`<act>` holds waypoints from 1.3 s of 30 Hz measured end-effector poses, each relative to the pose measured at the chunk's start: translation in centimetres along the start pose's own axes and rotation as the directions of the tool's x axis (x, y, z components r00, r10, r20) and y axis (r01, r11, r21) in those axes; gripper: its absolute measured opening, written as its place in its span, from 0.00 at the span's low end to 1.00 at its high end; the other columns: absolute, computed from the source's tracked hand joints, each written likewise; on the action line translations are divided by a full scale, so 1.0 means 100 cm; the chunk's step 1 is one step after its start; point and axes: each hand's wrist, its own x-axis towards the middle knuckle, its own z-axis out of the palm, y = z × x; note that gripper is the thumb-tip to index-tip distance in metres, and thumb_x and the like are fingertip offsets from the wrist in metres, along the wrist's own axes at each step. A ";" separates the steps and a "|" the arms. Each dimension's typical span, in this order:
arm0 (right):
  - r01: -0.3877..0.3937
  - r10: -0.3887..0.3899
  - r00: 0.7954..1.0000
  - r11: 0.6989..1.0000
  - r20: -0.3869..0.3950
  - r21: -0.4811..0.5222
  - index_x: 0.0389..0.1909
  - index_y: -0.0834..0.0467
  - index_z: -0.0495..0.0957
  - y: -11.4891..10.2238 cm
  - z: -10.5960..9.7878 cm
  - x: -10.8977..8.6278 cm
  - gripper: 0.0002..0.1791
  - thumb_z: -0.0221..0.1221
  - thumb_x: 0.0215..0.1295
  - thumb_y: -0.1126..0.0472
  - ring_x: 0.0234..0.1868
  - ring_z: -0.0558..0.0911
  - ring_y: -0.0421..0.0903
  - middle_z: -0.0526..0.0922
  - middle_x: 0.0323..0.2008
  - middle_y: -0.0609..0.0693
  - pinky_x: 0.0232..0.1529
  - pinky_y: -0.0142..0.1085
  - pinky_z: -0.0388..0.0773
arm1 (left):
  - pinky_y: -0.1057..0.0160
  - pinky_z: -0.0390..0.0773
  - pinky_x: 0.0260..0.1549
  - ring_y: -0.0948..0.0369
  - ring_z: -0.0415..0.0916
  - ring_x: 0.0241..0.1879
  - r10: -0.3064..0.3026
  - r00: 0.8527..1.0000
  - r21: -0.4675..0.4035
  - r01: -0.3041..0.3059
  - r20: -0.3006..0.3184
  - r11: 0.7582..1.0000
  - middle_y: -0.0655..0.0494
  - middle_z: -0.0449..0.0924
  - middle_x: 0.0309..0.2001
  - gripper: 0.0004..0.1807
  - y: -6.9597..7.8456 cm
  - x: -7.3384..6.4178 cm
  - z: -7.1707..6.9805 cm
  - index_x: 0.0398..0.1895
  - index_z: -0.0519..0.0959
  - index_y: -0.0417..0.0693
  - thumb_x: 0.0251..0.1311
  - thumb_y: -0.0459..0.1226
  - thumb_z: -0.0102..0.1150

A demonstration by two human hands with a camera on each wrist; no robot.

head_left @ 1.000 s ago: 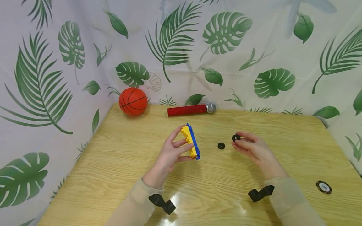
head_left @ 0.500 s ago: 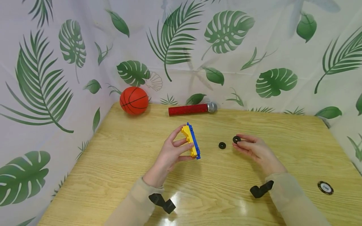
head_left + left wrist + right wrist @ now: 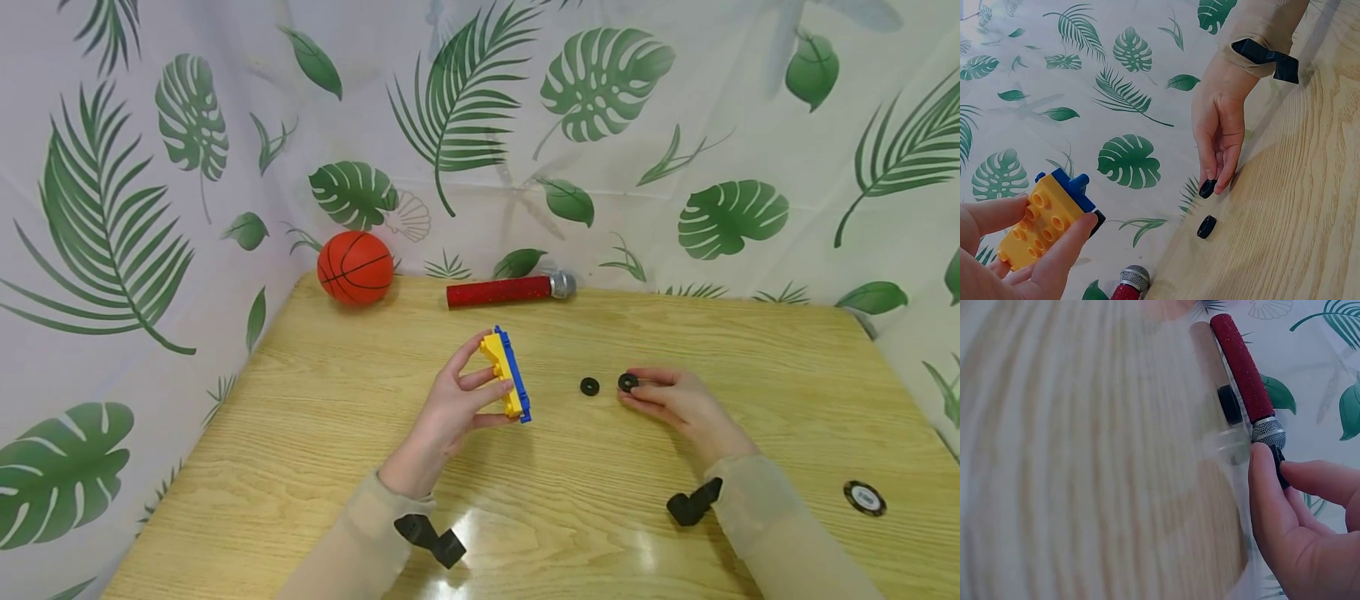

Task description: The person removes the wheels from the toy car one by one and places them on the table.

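My left hand (image 3: 450, 408) holds a yellow and blue toy car body (image 3: 513, 368) upright on end above the table, thumb across its yellow side. In the left wrist view, round studs cover the yellow block (image 3: 1054, 219). A blue peg (image 3: 1079, 183) sticks out of its base, and a black piece (image 3: 1098, 222) shows at the base's edge. My right hand (image 3: 678, 402) pinches a small black toy wheel (image 3: 622, 382) between thumb and fingers, low over the table. A second black wheel (image 3: 583, 387) lies flat on the wood just left of it.
A red microphone (image 3: 498, 291) with a silver head lies at the back of the wooden table (image 3: 330, 467). An orange basketball (image 3: 356, 267) sits in the back left corner. A round black-and-white chip (image 3: 865, 497) lies far right. Leaf-printed cloth (image 3: 480, 100) walls the back.
My right hand has lowered slightly toward the table with the wheel pinched in it. The left hand and the toy car body have stayed in place.
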 end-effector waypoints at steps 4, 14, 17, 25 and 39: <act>-0.017 0.016 1.000 0.999 -0.026 -0.039 0.73 0.77 0.42 0.002 -0.001 0.002 0.38 0.51 0.68 0.79 0.41 0.87 0.41 0.77 0.51 0.63 0.50 0.34 0.83 | 0.53 0.87 0.34 0.54 0.85 0.46 -0.007 1.000 -0.005 0.007 -0.004 1.000 0.43 0.78 0.59 0.40 0.000 0.000 0.000 0.72 0.63 0.73 0.62 0.28 0.63; -0.041 0.036 0.998 0.991 -0.046 -0.124 0.73 0.78 0.44 0.001 -0.001 0.003 0.36 0.50 0.69 0.78 0.39 0.87 0.41 0.77 0.51 0.67 0.48 0.34 0.84 | 0.54 0.87 0.33 0.54 0.85 0.46 -0.007 1.000 -0.008 0.007 -0.006 1.000 0.44 0.78 0.60 0.40 0.000 0.001 0.001 0.71 0.64 0.72 0.62 0.28 0.63; -0.041 0.036 0.998 0.991 -0.043 -0.131 0.72 0.78 0.45 0.001 -0.002 0.003 0.35 0.50 0.69 0.78 0.39 0.87 0.41 0.81 0.42 0.51 0.48 0.34 0.84 | 0.54 0.87 0.33 0.54 0.85 0.46 -0.005 1.000 -0.007 0.005 -0.008 1.000 0.43 0.78 0.60 0.40 0.000 0.001 0.000 0.71 0.64 0.72 0.61 0.28 0.63; -0.055 0.041 0.996 0.981 -0.075 -0.186 0.72 0.78 0.47 0.002 -0.002 0.006 0.34 0.51 0.69 0.78 0.38 0.87 0.41 0.82 0.44 0.54 0.47 0.35 0.85 | 0.53 0.86 0.35 0.53 0.84 0.49 -0.002 1.000 -0.007 0.002 -0.005 1.000 0.43 0.77 0.61 0.40 -0.001 0.000 0.001 0.71 0.64 0.73 0.62 0.28 0.63; -0.074 0.037 0.991 0.955 -0.129 -0.289 0.71 0.78 0.50 0.000 0.002 0.001 0.31 0.47 0.71 0.77 0.36 0.86 0.37 0.55 0.68 0.81 0.46 0.32 0.84 | 0.53 0.86 0.35 0.54 0.84 0.48 -0.007 1.000 0.003 0.007 -0.010 1.000 0.44 0.78 0.60 0.40 0.000 0.001 0.002 0.71 0.64 0.73 0.62 0.28 0.63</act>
